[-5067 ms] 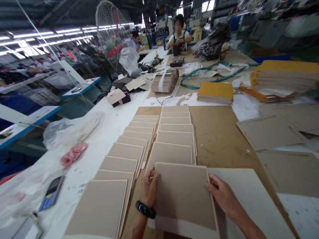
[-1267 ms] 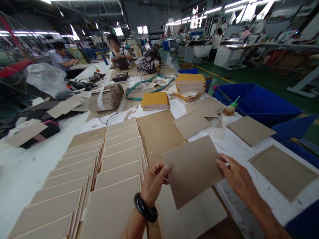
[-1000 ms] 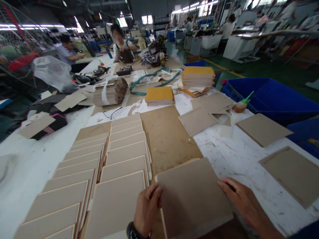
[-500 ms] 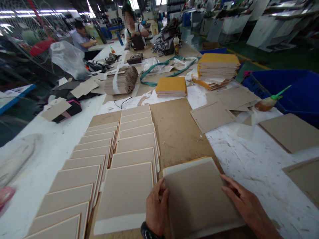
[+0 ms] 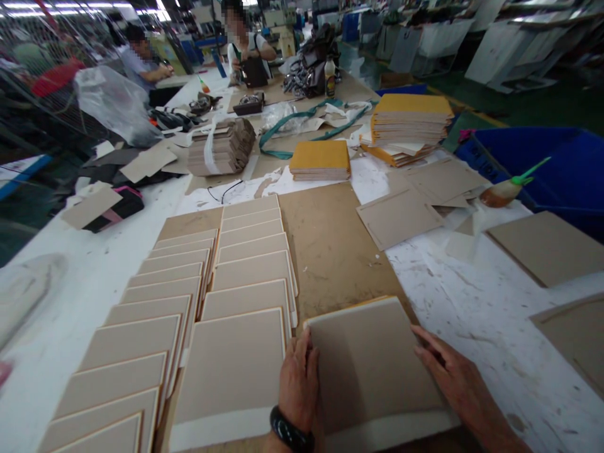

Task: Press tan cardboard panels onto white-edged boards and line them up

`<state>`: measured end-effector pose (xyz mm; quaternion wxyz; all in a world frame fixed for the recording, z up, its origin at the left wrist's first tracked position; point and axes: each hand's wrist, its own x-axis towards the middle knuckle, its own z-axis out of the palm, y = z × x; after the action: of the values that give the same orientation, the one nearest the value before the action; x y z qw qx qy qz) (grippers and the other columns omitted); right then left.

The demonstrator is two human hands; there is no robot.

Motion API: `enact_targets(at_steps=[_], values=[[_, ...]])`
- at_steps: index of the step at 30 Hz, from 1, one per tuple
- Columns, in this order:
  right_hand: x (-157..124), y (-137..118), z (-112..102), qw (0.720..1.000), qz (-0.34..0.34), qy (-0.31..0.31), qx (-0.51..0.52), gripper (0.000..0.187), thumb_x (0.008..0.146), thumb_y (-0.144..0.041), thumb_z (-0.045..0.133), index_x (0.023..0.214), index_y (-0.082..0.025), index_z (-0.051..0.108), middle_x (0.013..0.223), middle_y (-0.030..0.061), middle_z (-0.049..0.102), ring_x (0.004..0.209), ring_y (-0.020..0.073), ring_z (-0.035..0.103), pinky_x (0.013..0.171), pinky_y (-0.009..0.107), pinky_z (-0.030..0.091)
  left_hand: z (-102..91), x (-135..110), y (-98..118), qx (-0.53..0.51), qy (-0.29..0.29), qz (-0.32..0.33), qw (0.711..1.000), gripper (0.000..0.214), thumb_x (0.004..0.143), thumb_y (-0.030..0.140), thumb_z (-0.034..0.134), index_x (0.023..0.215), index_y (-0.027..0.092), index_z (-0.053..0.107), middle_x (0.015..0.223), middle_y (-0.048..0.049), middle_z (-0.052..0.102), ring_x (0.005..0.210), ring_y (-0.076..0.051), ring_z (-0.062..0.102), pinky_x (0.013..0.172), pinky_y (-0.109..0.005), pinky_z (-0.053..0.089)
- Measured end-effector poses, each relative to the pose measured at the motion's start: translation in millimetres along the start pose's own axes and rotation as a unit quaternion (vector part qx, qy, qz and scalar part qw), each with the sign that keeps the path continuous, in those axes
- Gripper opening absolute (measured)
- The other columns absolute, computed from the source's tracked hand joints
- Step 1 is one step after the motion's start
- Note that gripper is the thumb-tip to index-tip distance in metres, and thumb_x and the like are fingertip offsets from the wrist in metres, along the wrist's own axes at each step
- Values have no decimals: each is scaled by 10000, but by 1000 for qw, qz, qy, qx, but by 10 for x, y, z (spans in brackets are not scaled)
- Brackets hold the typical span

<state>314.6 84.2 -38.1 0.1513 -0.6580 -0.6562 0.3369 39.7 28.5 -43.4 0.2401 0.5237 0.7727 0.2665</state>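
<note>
Held up in the air in the earlier frame, the flat taupe rectangular sheet (image 5: 365, 365) now lies at the lower centre of the frame, on a larger white backing sheet with an orange edge (image 5: 391, 429) that shows along the top and bottom. The left hand (image 5: 298, 380), wearing a glossy black bracelet (image 5: 289, 430), is open, its fingers fairly straight and close together along the sheet's left edge. The right hand (image 5: 446, 370) has thumb and forefinger at the right edge; whether they pinch it cannot be told.

Both sheets rest on a brown board (image 5: 337, 251). Just beside them, toward the lower left, overlapping taupe panels with pale, orange-lined borders (image 5: 231, 368) run in two columns. At the upper centre sits a low stack of yellow-topped boards (image 5: 321, 157), with a taller yellow-topped stack (image 5: 410, 119) to its right. A green-nozzled bottle of amber liquid (image 5: 499, 193) leans at the right, near a blue plastic bin (image 5: 542, 157).
</note>
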Motion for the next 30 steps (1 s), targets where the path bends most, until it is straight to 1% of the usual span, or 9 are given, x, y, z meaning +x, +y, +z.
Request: enact_targets(at_steps=[4, 7, 12, 15, 18, 22, 26, 28, 30], values=[[6, 24, 19, 1000, 1, 7, -9, 424, 794, -405, 405, 1111, -178, 573, 1120, 85, 622, 1026, 224, 577, 870, 366, 480, 14, 11, -22, 13, 4, 5, 1000, 356, 826, 207, 392, 1155, 139, 511, 936, -105, 624, 870, -196, 588, 766, -379, 510], [8, 29, 35, 1000, -4, 8, -13, 439, 802, -410, 392, 1118, -160, 566, 1137, 95, 612, 1036, 220, 570, 888, 366, 468, 15, 20, -33, 14, 5, 9, 1000, 356, 828, 216, 393, 1156, 148, 513, 930, -100, 626, 861, -196, 591, 765, -382, 510], [17, -22, 28, 1000, -2, 13, -10, 429, 800, -384, 387, 1103, -143, 572, 1120, 102, 621, 1029, 214, 573, 896, 374, 462, 22, 35, -67, 12, 4, 15, 1000, 370, 826, 253, 401, 1152, 124, 520, 951, -127, 624, 881, -226, 591, 775, -418, 504], [17, -37, 29, 1000, -5, 19, -6, 413, 803, -378, 390, 1100, -158, 573, 1111, 96, 628, 1018, 211, 579, 881, 373, 471, 22, 39, -76, 8, -2, 29, 1000, 376, 830, 265, 404, 1170, 140, 504, 965, -121, 622, 885, -218, 588, 783, -414, 501], [11, -25, 45, 1000, -7, 28, -5, 395, 810, -379, 396, 1106, -183, 569, 1101, 85, 634, 1004, 210, 587, 867, 378, 478, 18, 38, -64, -19, 1, 25, 1000, 367, 827, 262, 409, 1165, 160, 508, 923, -100, 620, 833, -202, 590, 763, -401, 507], [2, -10, 61, 999, 0, 41, -4, 399, 811, -407, 403, 1089, -182, 578, 1099, 90, 634, 1005, 216, 585, 871, 378, 474, 1, 42, -31, -71, -2, 4, 997, 365, 798, 248, 443, 1149, 193, 524, 928, -86, 612, 850, -203, 582, 788, -406, 497], [0, 2, 58, 999, 6, 49, -9, 400, 799, -431, 413, 1074, -199, 588, 1087, 79, 642, 988, 220, 594, 861, 370, 480, -81, 71, 0, -88, -19, -11, 996, 329, 789, 231, 443, 1089, 187, 572, 924, -85, 627, 856, -201, 589, 806, -396, 491], [2, 10, 56, 999, 5, 48, -15, 405, 791, -441, 417, 1071, -205, 592, 1077, 74, 647, 982, 225, 597, 850, 364, 486, -152, 85, 2, -104, -26, -26, 994, 311, 820, 249, 405, 1075, 188, 573, 849, -59, 636, 751, -171, 605, 713, -345, 524], [5, 16, 53, 999, 7, 47, -25, 416, 784, -451, 416, 1066, -204, 596, 1070, 75, 651, 980, 232, 598, 838, 361, 491, -232, 89, -12, -122, -21, -44, 991, 319, 852, 281, 356, 1081, 174, 552, 767, -35, 614, 616, -137, 590, 559, -277, 528]])
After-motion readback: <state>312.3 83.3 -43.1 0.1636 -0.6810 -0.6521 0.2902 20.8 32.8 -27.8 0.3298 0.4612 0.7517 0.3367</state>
